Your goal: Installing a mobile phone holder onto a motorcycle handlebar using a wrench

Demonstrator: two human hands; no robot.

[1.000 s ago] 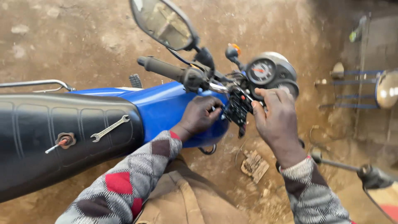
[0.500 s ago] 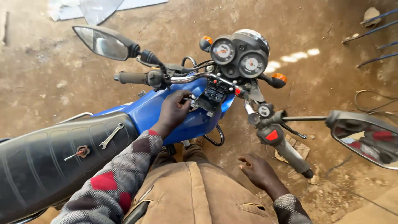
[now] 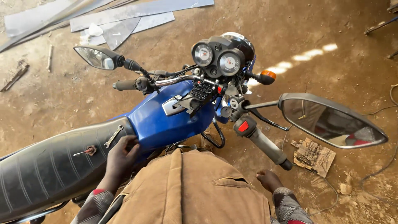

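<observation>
blue tank on the motorbike, black seat running back from it, all parked on a dirt floor. the left hand is resting at the front end of the seat, fingers loosely spread and lying flat, not gripping anything. just up and to the left of those fingertips there's a small silver spanner lying on the seat, near the hand but i can't tell if it's actually touching. a bit further left of the fingers sits a little round part with a thin pin sticking out. the right hand hangs low by the brown jacket, mostly cut off, so can't tell whether its fingers are open or closed; it's holding nothing i can see. right above it is the right handlebar grip with a red switch, apart from the hand. twin round gauges and two mirrors further up. some grey metal sheets lie on the floor way beyond.
</observation>
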